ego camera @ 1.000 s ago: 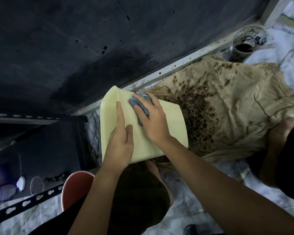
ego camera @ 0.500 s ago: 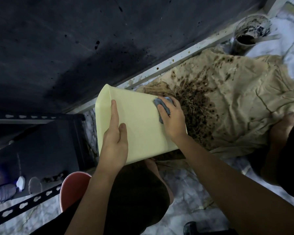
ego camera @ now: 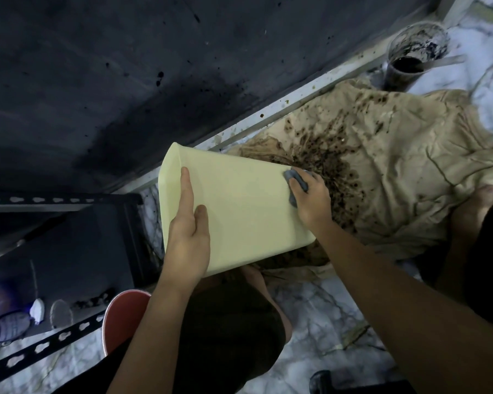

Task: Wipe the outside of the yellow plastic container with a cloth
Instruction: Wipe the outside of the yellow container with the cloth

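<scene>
The pale yellow plastic container (ego camera: pixel 239 211) lies tilted on its side above my lap, one broad flat wall facing up. My left hand (ego camera: pixel 189 237) grips its near left part, index finger stretched along the wall toward the rim. My right hand (ego camera: pixel 310 199) presses a small grey-blue cloth (ego camera: pixel 295 180) against the container's right edge; most of the cloth is hidden under my fingers.
A beige sheet (ego camera: pixel 396 177) stained with dark brown splatter covers the floor to the right. A dirty cup (ego camera: pixel 410 64) of dark liquid stands at the far right by the dark wall. A red stool (ego camera: pixel 123 317) and a black metal rack (ego camera: pixel 69 251) are at the left.
My right hand has slid the cloth rightward across the container's wall, from its upper middle to its right edge. My left hand keeps its hold.
</scene>
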